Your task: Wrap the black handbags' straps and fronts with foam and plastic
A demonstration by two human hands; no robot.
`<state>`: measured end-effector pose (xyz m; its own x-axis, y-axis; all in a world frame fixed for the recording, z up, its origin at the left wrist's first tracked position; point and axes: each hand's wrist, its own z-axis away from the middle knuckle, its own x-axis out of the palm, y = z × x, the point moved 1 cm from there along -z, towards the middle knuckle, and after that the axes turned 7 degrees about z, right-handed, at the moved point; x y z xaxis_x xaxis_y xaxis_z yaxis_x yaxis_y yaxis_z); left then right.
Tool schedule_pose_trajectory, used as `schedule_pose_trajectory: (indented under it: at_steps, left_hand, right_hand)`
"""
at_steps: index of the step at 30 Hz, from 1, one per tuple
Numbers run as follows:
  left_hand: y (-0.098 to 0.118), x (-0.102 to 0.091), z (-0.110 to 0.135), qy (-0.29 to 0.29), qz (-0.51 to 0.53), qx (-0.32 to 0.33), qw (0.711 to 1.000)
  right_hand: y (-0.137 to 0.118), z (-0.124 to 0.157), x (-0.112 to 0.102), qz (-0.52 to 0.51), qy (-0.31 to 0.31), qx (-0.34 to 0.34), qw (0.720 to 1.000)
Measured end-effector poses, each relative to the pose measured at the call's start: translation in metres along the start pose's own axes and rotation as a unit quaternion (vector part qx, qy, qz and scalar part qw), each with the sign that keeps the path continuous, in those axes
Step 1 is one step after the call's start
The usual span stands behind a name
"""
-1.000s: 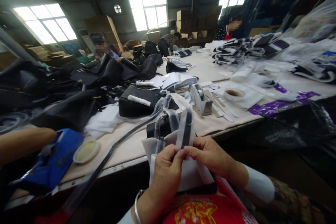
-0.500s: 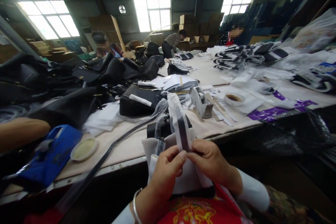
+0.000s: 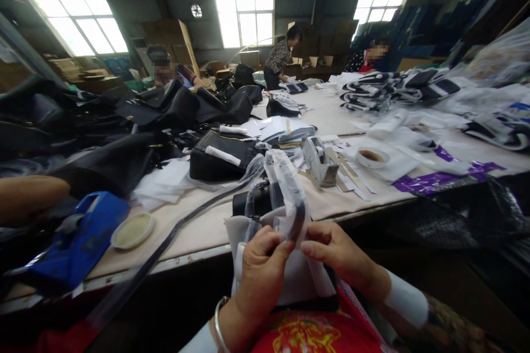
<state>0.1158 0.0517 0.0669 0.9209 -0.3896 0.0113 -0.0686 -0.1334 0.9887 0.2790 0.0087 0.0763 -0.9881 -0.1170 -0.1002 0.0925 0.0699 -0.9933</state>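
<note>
We've got the plastic-wrapped black strap (image 3: 295,210) pinched at its lower end between both thumbs and forefingers, left hand (image 3: 260,265) and right hand (image 3: 337,256) closed on it. It arches up from the fingertips, above the white bag (image 3: 248,231) on our lap, near the table edge (image 3: 199,256). Wrap looks like clear film, hard to be sure.

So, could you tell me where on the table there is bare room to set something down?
The bare patches: the table strip between the round dish and the black strap, and the far stretch between the paper stack and the striped pile. The black bags crowd the left; papers around the tape dispenser and the bowl fill the middle.
</note>
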Motion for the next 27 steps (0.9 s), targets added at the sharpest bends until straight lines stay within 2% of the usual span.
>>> schedule_pose_trajectory:
  at_steps: [3,5,6,8,10,12,14,16,17,18,19,20,22,23,25,27]
  left_hand:
    - [-0.004,0.003,0.006,-0.023,-0.037,0.055,0.998]
    - [-0.007,0.003,0.008,-0.035,-0.039,0.066,0.996]
    - [-0.008,0.002,0.008,-0.044,-0.031,0.064,0.997]
    - [-0.008,-0.001,0.007,-0.078,0.012,0.037,0.996]
    - [-0.008,-0.003,0.004,-0.108,0.086,-0.028,0.990]
    - [-0.010,-0.004,0.002,-0.105,0.150,-0.111,0.977]
    - [-0.012,-0.002,0.001,-0.070,0.177,-0.167,0.967]
    - [-0.012,0.001,-0.001,-0.041,0.179,-0.181,0.966]
    - [-0.011,0.002,-0.001,-0.030,0.177,-0.175,0.968]
    - [-0.009,0.002,-0.001,-0.026,0.172,-0.162,0.971]
    - [-0.006,0.002,-0.001,-0.026,0.157,-0.142,0.977]
    - [-0.003,0.002,0.000,-0.028,0.134,-0.113,0.984]
    - [0.001,0.000,0.002,-0.041,0.066,-0.037,0.996]
    - [0.002,0.000,0.004,-0.054,0.032,0.001,0.998]
    - [0.002,0.000,0.008,-0.082,-0.015,0.059,0.995]
    - [-0.002,0.001,0.012,-0.102,-0.036,0.085,0.990]
  right_hand:
    - [0.002,-0.001,0.004,-0.171,0.053,0.124,0.976]
    - [0.002,-0.001,0.007,-0.202,0.087,0.151,0.964]
    - [0.000,-0.001,0.008,-0.189,0.092,0.142,0.967]
    - [-0.005,0.000,0.007,-0.090,0.083,0.079,0.989]
    - [-0.010,0.001,0.004,0.073,0.057,-0.028,0.995]
    - [-0.010,0.003,0.002,0.230,0.039,-0.145,0.962]
    - [-0.006,0.004,0.002,0.356,0.044,-0.235,0.903]
    - [0.000,0.005,0.003,0.445,0.064,-0.281,0.848]
    - [0.002,0.005,0.003,0.463,0.068,-0.287,0.836]
    - [0.003,0.006,0.002,0.457,0.066,-0.279,0.842]
    - [0.003,0.006,0.001,0.424,0.056,-0.254,0.868]
    - [0.003,0.006,-0.002,0.364,0.034,-0.213,0.906]
    - [0.003,0.005,-0.006,0.187,-0.023,-0.093,0.978]
    - [0.003,0.004,-0.007,0.091,-0.044,-0.027,0.995]
    - [0.005,0.003,-0.007,-0.065,-0.047,0.087,0.993]
    - [0.008,0.001,-0.003,-0.144,-0.009,0.153,0.978]
